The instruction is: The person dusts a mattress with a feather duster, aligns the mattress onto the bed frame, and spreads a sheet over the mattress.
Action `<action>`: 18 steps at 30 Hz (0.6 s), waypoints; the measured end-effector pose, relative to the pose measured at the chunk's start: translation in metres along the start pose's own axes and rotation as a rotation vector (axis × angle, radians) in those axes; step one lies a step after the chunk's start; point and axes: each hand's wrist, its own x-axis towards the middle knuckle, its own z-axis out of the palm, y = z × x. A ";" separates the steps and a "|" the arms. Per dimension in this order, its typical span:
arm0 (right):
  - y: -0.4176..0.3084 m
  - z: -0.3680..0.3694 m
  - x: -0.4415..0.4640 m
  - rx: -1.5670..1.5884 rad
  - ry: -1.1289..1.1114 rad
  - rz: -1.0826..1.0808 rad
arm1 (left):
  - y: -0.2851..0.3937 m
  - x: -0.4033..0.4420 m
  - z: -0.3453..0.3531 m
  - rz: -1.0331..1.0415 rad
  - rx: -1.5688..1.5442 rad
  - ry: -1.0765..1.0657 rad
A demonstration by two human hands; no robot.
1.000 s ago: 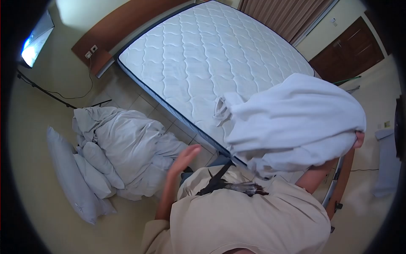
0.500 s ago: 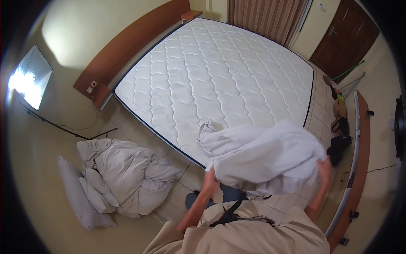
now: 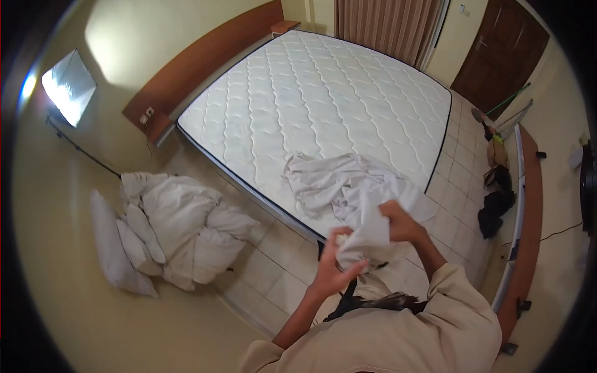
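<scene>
A crumpled white bed sheet (image 3: 339, 180) lies over the near corner of the bare quilted mattress (image 3: 311, 105), and part of it is lifted off the edge in front of me. My right hand (image 3: 403, 224) is closed on this raised bunch of cloth from the right. On the other side, my left hand (image 3: 334, 267) curls round the sheet's lower left part, its thumb spread away from the fingers. Some fingertips are hidden in the folds.
On the floor at left lie a bundled white duvet (image 3: 186, 230) and several pillows (image 3: 115, 248). Behind them stands a lit softbox lamp (image 3: 71, 87). A wooden headboard (image 3: 205, 56) is along the wall; black bags (image 3: 494, 214) sit at right, near a wood-edged shelf (image 3: 525, 205).
My hands have come closer together, the right moving left and up. The sheet, formerly stretched wide between them, has dropped onto the mattress corner with one part gathered in my hands.
</scene>
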 end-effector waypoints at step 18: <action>-0.134 -0.317 -0.398 -0.511 1.484 -0.024 | -0.250 -0.001 0.200 -0.216 0.191 -0.560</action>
